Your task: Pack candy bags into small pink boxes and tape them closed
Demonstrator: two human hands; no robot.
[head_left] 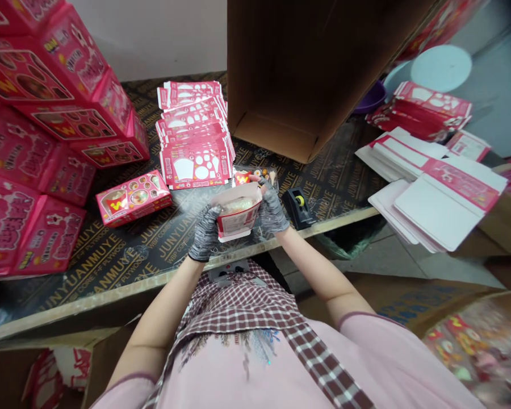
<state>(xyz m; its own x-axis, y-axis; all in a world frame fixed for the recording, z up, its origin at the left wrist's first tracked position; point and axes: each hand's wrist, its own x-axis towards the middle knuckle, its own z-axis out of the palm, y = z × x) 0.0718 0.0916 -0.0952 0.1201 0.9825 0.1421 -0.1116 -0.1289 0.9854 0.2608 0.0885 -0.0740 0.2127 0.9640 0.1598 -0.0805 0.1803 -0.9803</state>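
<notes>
Both hands wear grey knitted gloves with bare fingertips. Between them, over the table's front edge, is a small pink-and-white cardboard box (239,220), its top side open, with something pale in clear wrapping inside. My left hand (205,232) grips the box's left end. Closed on its right end is my right hand (272,207), some fingers hidden behind the box. Just behind lies a clear packet of small colourful pieces (262,172). A black tape dispenser (298,208) with yellow tape stands right of my right hand.
Flat printed pink cards (196,165) lie in an overlapping row behind my hands. One closed pink box (134,197) lies left, near tall stacked boxes (63,85). A large brown carton (276,136) stands open behind. Folded white-and-pink cartons (443,210) overhang the table's right edge.
</notes>
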